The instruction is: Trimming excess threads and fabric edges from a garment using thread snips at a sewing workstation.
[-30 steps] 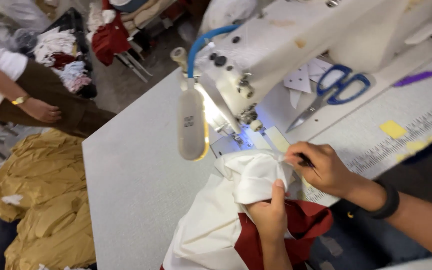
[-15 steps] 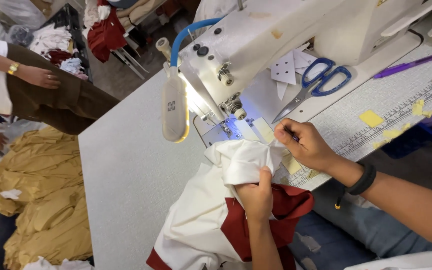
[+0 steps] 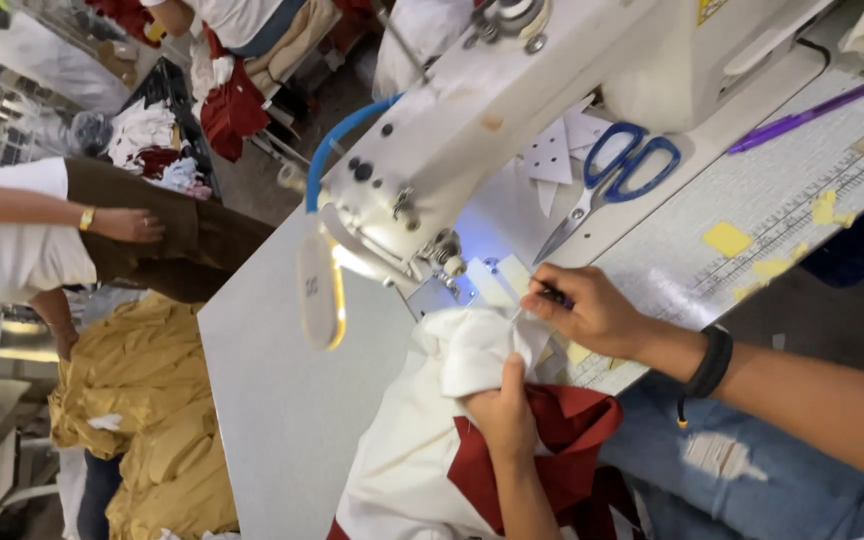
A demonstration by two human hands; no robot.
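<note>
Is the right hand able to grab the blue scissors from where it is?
Probably yes. The right hand is just below the scissors, with bare table between, but it already pinches a small dark tool.

This is a garment workshop. An industrial sewing machine [image 3: 512,120] with a lit lamp [image 3: 319,285] stands on the surface [image 3: 272,400] just above the hands. Scissors [image 3: 612,180] and paper patterns [image 3: 557,150] lie beyond the right hand. Yellow cloth [image 3: 142,400] is heaped far left of the hands, where another person [image 3: 72,225] stands.
</note>
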